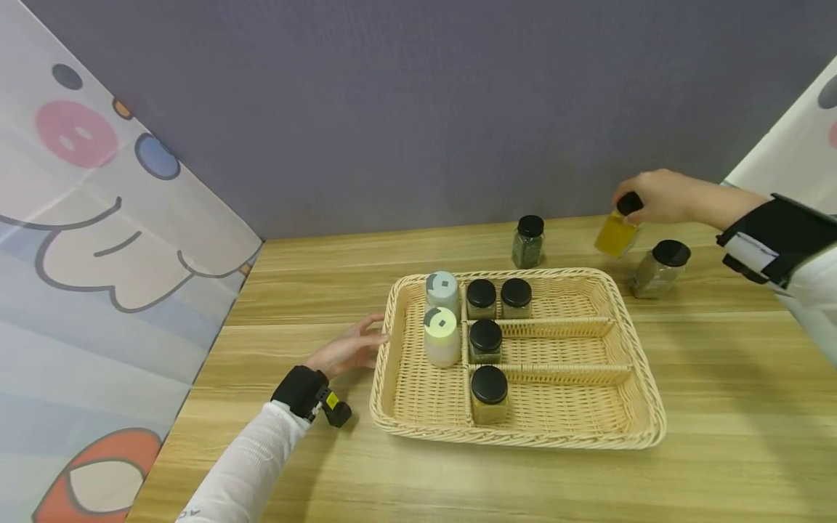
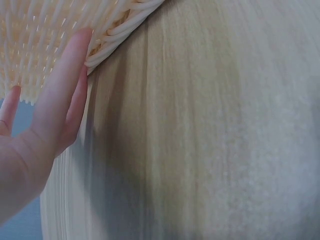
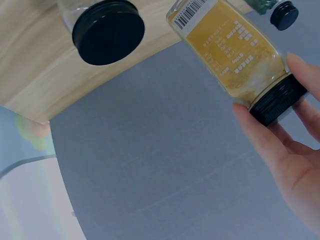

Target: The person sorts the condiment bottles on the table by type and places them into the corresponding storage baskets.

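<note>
My right hand [image 1: 660, 195] pinches a spice jar [image 1: 617, 234] by its black lid, at the back right of the table. Yellow powder shows through the jar's glass, and the right wrist view has its printed label and barcode; the jar is tilted there. At the left end of a wicker basket [image 1: 562, 439], my left hand [image 1: 351, 349] touches the outer wall with fingers fairly straight. In the left wrist view those fingers [image 2: 60, 90] lie along the woven side.
Two white-bodied bottles [image 1: 442, 341] stand in the basket's left compartment. Several black-lidded jars [image 1: 486, 340] fill the left ends of its three right-hand compartments. Behind the basket is a green-herb jar [image 1: 527, 243]; a larger jar [image 1: 660, 269] stands at its right. A grey wall [image 1: 418, 116] rises behind.
</note>
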`<action>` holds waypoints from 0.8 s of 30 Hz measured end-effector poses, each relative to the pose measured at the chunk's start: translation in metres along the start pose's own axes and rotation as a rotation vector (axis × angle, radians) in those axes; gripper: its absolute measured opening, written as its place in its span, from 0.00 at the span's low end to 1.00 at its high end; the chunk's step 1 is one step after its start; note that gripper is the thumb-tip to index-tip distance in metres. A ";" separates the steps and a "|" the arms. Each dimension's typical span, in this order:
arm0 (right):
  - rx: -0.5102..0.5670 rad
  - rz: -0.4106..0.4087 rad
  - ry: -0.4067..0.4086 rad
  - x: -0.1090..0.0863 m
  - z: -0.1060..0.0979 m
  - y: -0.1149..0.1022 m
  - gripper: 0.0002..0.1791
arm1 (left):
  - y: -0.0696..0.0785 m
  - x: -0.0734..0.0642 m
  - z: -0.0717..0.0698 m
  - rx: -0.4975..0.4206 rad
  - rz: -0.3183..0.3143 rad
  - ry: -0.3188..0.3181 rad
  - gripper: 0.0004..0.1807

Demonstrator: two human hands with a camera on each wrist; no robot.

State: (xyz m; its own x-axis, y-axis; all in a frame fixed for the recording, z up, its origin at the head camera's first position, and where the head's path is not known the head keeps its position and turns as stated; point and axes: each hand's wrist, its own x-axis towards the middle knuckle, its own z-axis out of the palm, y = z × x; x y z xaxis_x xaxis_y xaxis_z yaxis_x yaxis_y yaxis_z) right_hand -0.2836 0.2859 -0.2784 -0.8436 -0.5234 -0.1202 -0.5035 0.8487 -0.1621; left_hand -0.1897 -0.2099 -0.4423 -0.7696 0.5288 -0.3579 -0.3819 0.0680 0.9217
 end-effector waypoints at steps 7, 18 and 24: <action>-0.006 -0.049 0.002 -0.002 -0.003 -0.014 0.18 | 0.000 0.000 0.000 -0.007 -0.002 0.000 0.26; 0.031 -0.097 -0.001 -0.007 -0.003 -0.042 0.19 | -0.003 0.001 -0.002 0.010 0.005 -0.003 0.26; 0.048 -0.132 0.013 -0.012 -0.001 -0.055 0.19 | -0.002 0.000 -0.001 -0.003 0.001 0.000 0.26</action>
State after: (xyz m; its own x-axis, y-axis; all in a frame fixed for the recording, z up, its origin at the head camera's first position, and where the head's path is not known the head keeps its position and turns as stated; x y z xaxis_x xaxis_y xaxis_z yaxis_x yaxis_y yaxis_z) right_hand -0.2457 0.2454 -0.2673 -0.7733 -0.6288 -0.0816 -0.6008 0.7678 -0.2225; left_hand -0.1894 -0.2108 -0.4444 -0.7698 0.5293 -0.3568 -0.3826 0.0648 0.9216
